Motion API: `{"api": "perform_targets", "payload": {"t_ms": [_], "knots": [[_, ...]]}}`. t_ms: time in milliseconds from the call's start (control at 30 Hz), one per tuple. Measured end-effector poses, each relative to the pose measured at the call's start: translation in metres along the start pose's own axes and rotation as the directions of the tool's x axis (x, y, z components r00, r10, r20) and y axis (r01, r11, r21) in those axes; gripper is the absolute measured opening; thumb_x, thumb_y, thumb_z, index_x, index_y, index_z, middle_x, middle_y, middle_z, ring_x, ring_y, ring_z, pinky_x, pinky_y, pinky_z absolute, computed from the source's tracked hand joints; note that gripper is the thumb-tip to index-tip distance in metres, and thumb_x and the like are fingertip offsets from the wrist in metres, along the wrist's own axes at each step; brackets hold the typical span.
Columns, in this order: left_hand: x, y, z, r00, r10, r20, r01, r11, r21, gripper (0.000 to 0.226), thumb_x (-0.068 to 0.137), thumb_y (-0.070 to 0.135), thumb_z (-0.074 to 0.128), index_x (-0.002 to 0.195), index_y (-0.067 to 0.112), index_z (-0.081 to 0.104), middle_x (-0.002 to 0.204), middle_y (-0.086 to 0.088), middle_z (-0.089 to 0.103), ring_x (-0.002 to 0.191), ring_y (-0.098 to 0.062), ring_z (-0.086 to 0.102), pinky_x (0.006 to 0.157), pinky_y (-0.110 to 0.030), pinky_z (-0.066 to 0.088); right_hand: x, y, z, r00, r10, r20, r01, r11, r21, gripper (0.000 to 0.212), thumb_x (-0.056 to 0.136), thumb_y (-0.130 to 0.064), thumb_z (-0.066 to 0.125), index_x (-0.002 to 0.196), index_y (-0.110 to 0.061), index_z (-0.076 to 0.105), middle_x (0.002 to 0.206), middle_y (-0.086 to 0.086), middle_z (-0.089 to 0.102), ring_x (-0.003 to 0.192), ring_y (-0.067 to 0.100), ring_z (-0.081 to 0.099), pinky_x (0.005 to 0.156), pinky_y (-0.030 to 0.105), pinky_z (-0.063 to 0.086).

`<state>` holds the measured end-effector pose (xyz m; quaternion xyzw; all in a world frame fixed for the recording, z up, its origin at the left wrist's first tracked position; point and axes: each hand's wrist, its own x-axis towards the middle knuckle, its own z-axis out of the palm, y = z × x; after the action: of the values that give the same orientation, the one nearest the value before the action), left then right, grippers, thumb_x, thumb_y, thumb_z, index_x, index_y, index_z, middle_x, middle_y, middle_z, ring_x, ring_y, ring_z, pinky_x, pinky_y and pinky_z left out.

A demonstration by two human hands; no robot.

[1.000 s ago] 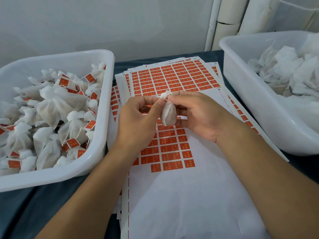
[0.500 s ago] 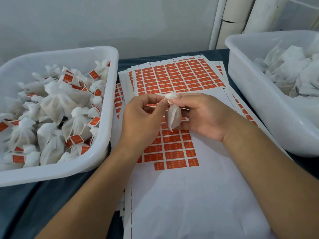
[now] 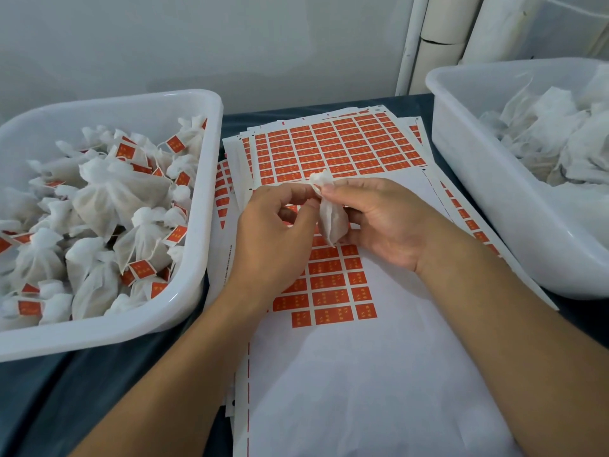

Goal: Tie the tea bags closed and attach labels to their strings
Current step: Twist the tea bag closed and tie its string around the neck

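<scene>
**Both hands pinching one tea bag at its neck**

Nearest, the label sheets (image 3: 333, 291) are lying spread across the table. Above them the left hand (image 3: 273, 239) and right hand (image 3: 385, 222) are meeting, both pinching the gathered neck of a single tea bag (image 3: 331, 222), which is hanging between them. Left, a tub (image 3: 197, 258) is holding tied, labelled bags (image 3: 99, 206); right, another tub (image 3: 487, 199) is holding loose white bags (image 3: 553, 136).

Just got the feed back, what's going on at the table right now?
A person is working on one white tea bag held above the label sheets. The right hand holds the bag at its gathered neck, and the left hand pinches there too. No label shows on it yet. The left bin holds tied, labelled bags; the right bin holds unlabelled ones.
</scene>
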<state>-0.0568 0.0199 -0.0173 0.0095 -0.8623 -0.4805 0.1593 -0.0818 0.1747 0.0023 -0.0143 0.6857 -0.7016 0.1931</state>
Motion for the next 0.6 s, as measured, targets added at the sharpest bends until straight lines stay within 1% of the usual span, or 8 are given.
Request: {"api": "perform_targets", "payload": {"t_ms": [67,133,233,267,367,500,600], "knots": [[-0.0007,0.0019,0.0000,1.000,-0.026,0.002,0.026,0.999,-0.040,0.014,0.100,0.038,0.062,0.091,0.049,0.063,0.099,0.028,0.063,0.098,0.020,0.054,0.064,0.008,0.039,0.0002,0.0006,0.0001,1.000,-0.005,-0.009,0.005,1.000,-0.008,0.030,0.093,-0.041,0.068,0.116,-0.023,0.075,0.116,-0.003,0.073,0.114,0.027,0.066,0.094,0.045,0.060],[-0.0010,0.0040,-0.0003,0.998,-0.071,0.000,0.070,0.990,-0.120,0.012,0.101,0.044,0.059,0.093,0.044,0.068,0.090,0.026,0.068,0.096,0.019,0.057,0.062,0.007,0.040,0.0000,0.0013,0.0006,1.000,-0.021,-0.021,0.020,0.999,-0.038,0.028,0.095,-0.042,0.066,0.111,-0.022,0.077,0.110,-0.003,0.075,0.109,0.026,0.068,0.091,0.042,0.061],[-0.0001,0.0065,-0.0022,0.992,-0.128,-0.013,0.123,0.974,-0.188,0.018,0.099,0.053,0.058,0.095,0.041,0.071,0.091,0.034,0.068,0.093,0.018,0.059,0.056,0.004,0.042,0.0000,0.0023,0.0018,0.998,-0.051,-0.043,0.047,0.994,-0.095,0.030,0.094,-0.045,0.064,0.106,-0.021,0.079,0.103,-0.002,0.076,0.104,0.026,0.070,0.088,0.039,0.062],[0.0006,0.0066,-0.0029,0.990,-0.138,-0.016,0.132,0.970,-0.202,0.019,0.098,0.054,0.058,0.095,0.041,0.071,0.090,0.034,0.068,0.092,0.018,0.060,0.055,0.002,0.044,0.0001,0.0025,0.0021,0.997,-0.058,-0.047,0.053,0.993,-0.105,0.031,0.093,-0.046,0.064,0.104,-0.021,0.079,0.101,-0.002,0.076,0.102,0.025,0.071,0.088,0.038,0.062],[0.0015,0.0064,-0.0041,0.987,-0.159,-0.018,0.151,0.962,-0.226,0.020,0.097,0.053,0.061,0.092,0.038,0.072,0.087,0.030,0.069,0.090,0.014,0.062,0.058,-0.003,0.047,0.0004,0.0025,0.0019,0.997,-0.057,-0.054,0.051,0.992,-0.113,0.031,0.094,-0.046,0.064,0.103,-0.020,0.079,0.101,0.000,0.076,0.100,0.025,0.072,0.091,0.040,0.061],[0.0008,0.0066,-0.0039,0.990,-0.140,-0.019,0.132,0.962,-0.238,0.016,0.096,0.047,0.065,0.090,0.034,0.073,0.085,0.026,0.071,0.089,0.012,0.064,0.060,0.003,0.043,0.0003,0.0021,0.0019,0.996,-0.060,-0.070,0.051,0.991,-0.125,0.030,0.095,-0.044,0.064,0.100,-0.019,0.079,0.099,0.002,0.076,0.100,0.025,0.071,0.094,0.043,0.059],[0.0009,0.0069,-0.0043,0.986,-0.164,-0.029,0.152,0.959,-0.238,0.020,0.097,0.050,0.063,0.089,0.034,0.073,0.084,0.025,0.071,0.088,0.011,0.064,0.057,0.001,0.045,0.0000,0.0013,0.0031,0.995,-0.071,-0.066,0.060,0.988,-0.145,0.028,0.093,-0.045,0.065,0.097,-0.021,0.079,0.096,-0.001,0.076,0.100,0.025,0.071,0.093,0.041,0.060]]}}
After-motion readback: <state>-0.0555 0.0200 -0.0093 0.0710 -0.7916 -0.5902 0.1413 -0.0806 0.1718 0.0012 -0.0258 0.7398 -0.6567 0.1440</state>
